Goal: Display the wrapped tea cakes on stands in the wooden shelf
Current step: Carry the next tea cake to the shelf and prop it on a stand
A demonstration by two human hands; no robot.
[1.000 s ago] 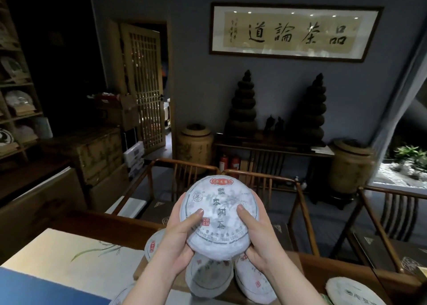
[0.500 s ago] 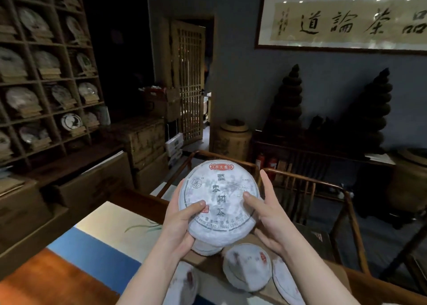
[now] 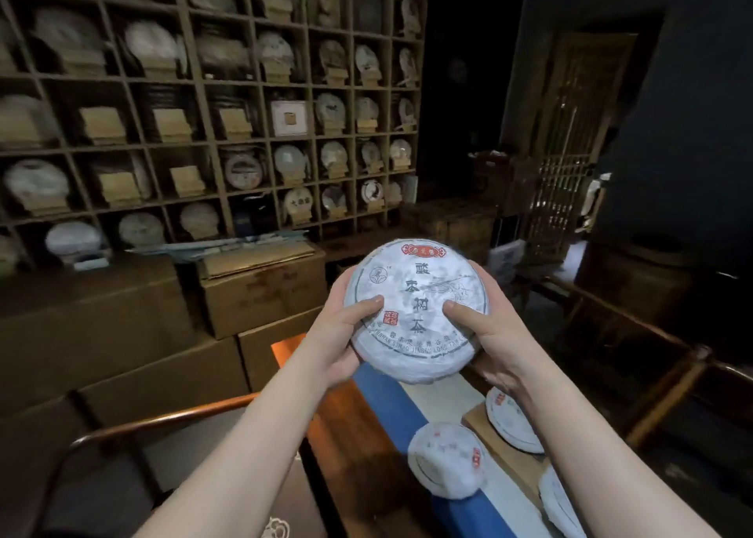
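Clasping the wrapped tea cake [image 3: 415, 311] between both hands, printed face toward the camera. Left hand [image 3: 346, 329] on the left rim, thumb pressed flat on the face; right hand [image 3: 487, 334] on the right rim, thumb likewise on the face, remaining fingers curled behind and mostly hidden. Held upright at chest height, above the near end of the table [image 3: 354, 427], touching nothing but the hands. Up and to the left, well apart, the wooden shelf [image 3: 260, 89], with bare stands [image 3: 176, 125] in several middle cells left of the cake. Equally gripped on both sides, though the left hand sits nearer the shelf. Judging by that, needing a carry up and leftward, face kept outward. Below right, more wrapped cakes [image 3: 446, 458] resting on the table.
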